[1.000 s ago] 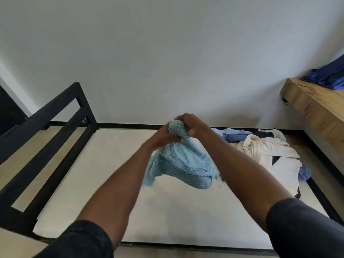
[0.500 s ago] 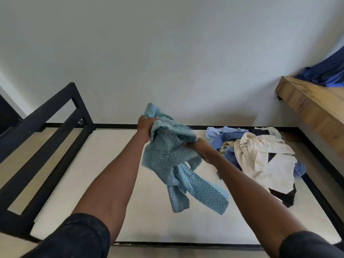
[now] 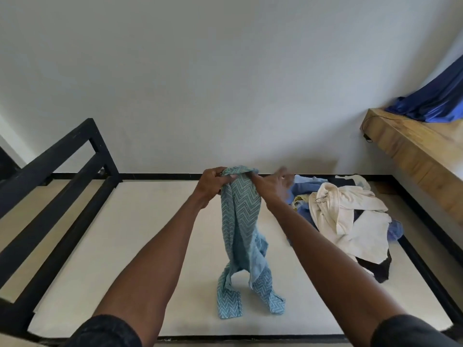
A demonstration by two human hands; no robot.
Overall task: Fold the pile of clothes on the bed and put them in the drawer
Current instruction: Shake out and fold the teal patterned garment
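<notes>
A light blue garment with a zigzag knit (image 3: 241, 221) hangs full length above the white bed (image 3: 150, 259), its two lower ends touching the mattress. My left hand (image 3: 214, 182) grips its top edge with curled fingers. My right hand (image 3: 269, 184) holds the same top edge from the right, thumb on the cloth, its outer fingers blurred and spread. The pile of clothes (image 3: 350, 216) lies at the bed's far right: a cream top, pale blue and dark pieces. No drawer is in view.
A black metal bed frame (image 3: 62, 176) rises on the left and borders the mattress. A wooden ledge (image 3: 421, 151) juts from the right wall with dark blue cloth (image 3: 433, 101) on it. A plain white wall stands behind the bed.
The bunched blue garment has dropped open to hang full length. My hands came together, parted, and now meet again at its top edge.
</notes>
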